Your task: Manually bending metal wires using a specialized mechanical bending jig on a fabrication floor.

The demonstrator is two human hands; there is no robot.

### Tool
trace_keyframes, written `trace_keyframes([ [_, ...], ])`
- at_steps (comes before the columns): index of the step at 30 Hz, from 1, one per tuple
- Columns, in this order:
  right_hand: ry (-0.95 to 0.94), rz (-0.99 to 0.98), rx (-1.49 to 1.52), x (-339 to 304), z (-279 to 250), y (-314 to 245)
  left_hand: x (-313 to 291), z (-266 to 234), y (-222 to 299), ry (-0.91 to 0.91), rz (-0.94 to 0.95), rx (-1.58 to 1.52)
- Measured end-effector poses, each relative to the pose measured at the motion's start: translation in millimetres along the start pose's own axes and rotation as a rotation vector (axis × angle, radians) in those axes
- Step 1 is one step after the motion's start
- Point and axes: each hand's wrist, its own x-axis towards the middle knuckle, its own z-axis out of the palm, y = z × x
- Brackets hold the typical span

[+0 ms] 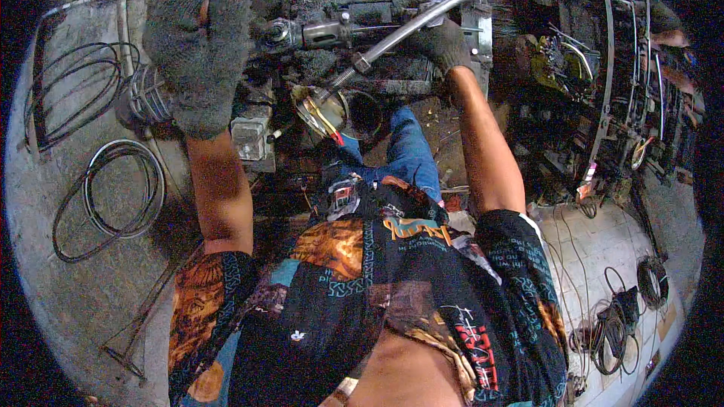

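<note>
Head view showed a shiny rod (422, 26) (part-threaded), grimy machinery (324, 34), grey floor (45, 196); left grip (197, 53) and right grip (448, 49) closure was unclear.

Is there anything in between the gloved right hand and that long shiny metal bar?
Nothing that I can see. The gloved right hand shows right beside the long shiny metal bar, which slants past its far edge in this view. Whether they touch, I can't tell.
</note>
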Motion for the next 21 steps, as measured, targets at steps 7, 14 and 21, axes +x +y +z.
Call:
trace_keyframes([
  [7,-0.074,0.165,0.063,2,-15,-29,0,3,3,0.021,-0.014,0.018],
  [14,-0.013,0.067,0.117,2,-6,-15,15,-12,10,0.006,-0.014,0.047],
  [21,-0.041,-0.017,0.143,-3,2,-8,36,-39,29,-0.476,0.154,0.307],
])
